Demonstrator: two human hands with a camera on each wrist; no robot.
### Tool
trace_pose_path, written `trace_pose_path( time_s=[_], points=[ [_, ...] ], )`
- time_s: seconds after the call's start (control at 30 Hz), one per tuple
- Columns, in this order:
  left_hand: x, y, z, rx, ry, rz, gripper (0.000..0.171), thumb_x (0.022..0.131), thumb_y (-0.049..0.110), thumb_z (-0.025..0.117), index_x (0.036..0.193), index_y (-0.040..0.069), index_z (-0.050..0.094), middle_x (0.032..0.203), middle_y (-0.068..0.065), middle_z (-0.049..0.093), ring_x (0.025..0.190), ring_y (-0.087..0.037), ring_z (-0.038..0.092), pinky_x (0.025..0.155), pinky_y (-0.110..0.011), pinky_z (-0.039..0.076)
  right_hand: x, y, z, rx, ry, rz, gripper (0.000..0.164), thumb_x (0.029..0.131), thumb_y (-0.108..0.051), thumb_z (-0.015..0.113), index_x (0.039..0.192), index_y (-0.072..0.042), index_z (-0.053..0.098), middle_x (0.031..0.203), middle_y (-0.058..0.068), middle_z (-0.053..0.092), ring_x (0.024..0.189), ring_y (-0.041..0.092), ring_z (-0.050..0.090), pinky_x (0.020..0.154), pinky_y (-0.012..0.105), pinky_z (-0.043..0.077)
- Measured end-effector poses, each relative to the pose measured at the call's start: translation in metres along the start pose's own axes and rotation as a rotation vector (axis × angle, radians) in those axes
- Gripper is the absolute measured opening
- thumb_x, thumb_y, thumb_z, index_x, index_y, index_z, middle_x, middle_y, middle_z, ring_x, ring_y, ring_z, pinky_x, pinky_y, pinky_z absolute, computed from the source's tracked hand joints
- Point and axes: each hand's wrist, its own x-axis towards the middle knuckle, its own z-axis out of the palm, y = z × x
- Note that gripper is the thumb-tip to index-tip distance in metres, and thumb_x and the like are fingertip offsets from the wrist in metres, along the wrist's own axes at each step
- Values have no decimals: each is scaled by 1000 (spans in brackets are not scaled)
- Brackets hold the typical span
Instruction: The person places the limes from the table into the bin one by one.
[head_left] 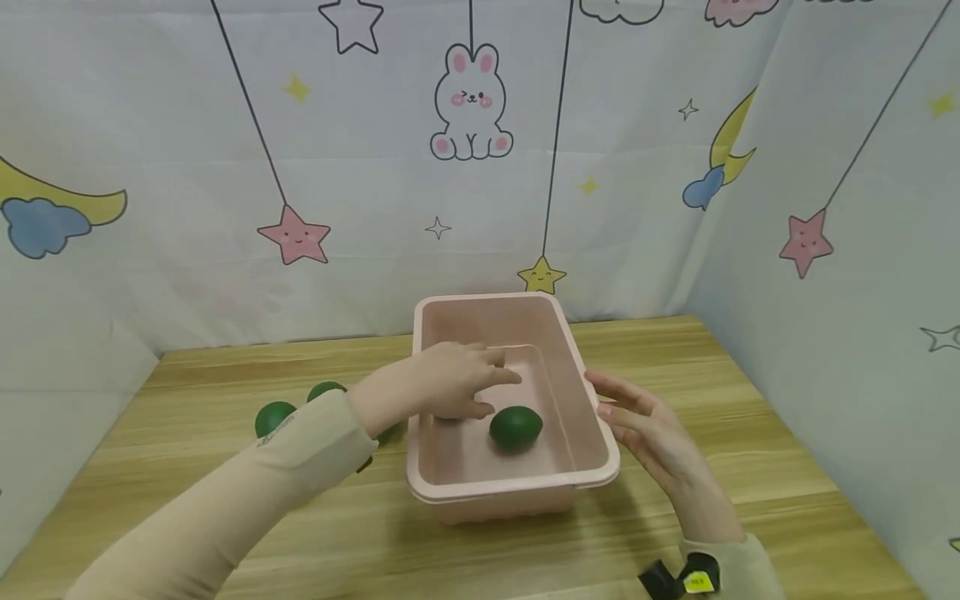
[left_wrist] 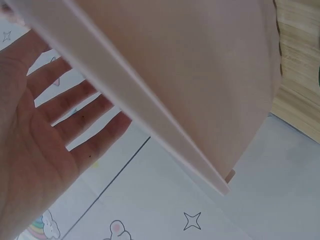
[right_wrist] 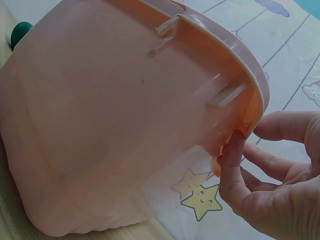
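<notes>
My left hand (head_left: 467, 375) hovers over the inside of a pink plastic bin (head_left: 491, 492), fingers spread and nothing in them. Just below and to its right, a dark green, lime-like fruit (head_left: 516, 427) with a pointed end lies on the bin's floor. A pale thing (head_left: 448, 414) shows partly from under the left hand. At the bin's right side, my right hand (head_left: 660, 433) holds the rim between fingertips and thumb. The right wrist view shows that thumb (right_wrist: 233, 155) against the outer wall below the lip.
Left of the bin, several green round things, including one (head_left: 274, 417) near the sleeve, lie on the wooden table (head_left: 360, 542), partly hidden by the left arm. A printed white curtain (head_left: 360, 167) hangs behind the table and along its sides.
</notes>
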Motion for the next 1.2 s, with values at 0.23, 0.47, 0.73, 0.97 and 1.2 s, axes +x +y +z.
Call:
trace_pose_path(
  time_s=[0.23, 0.47, 0.73, 0.97, 1.2],
  points=[
    [-9, 0, -5, -73, 53, -46, 49, 90, 34, 65, 137, 24, 53, 131, -2, 56, 121, -20, 55, 96, -39, 51, 0, 0, 0, -1, -9, -7, 47, 96, -4, 52, 142, -1, 42, 129, -4, 55, 111, 9, 60, 95, 24, 51],
    [-17, -4, -6, -86, 102, -42, 50, 91, 35, 64, 138, 22, 52, 132, -3, 55, 122, -22, 55, 101, -40, 48, 0, -1, -1, 6, -7, -3, 47, 96, -4, 52, 142, -1, 43, 129, -4, 55, 111, 9, 61, 94, 23, 52],
    [-27, -7, -7, -131, 172, -74, 47, 92, 33, 63, 137, 25, 53, 125, 0, 57, 115, -19, 56, 94, -39, 51, 0, -1, -1, 3, -4, 0, 47, 96, -4, 52, 142, -2, 43, 129, -4, 55, 111, 9, 61, 95, 23, 52],
    [-43, -12, -1, -153, 291, -87, 43, 93, 32, 60, 135, 24, 56, 127, 2, 58, 115, -16, 56, 94, -38, 51, 0, -1, 1, -13, -8, -7, 47, 96, -5, 53, 142, -2, 43, 130, -4, 54, 112, 10, 60, 94, 24, 52],
    [-52, -15, 11, -75, 448, -33, 41, 92, 30, 62, 131, 17, 59, 121, 1, 61, 105, -15, 60, 87, -35, 53, 0, -1, 1, -14, -6, -9, 47, 95, -5, 53, 141, -2, 43, 130, -5, 55, 112, 9, 60, 94, 23, 52]
  ],
)
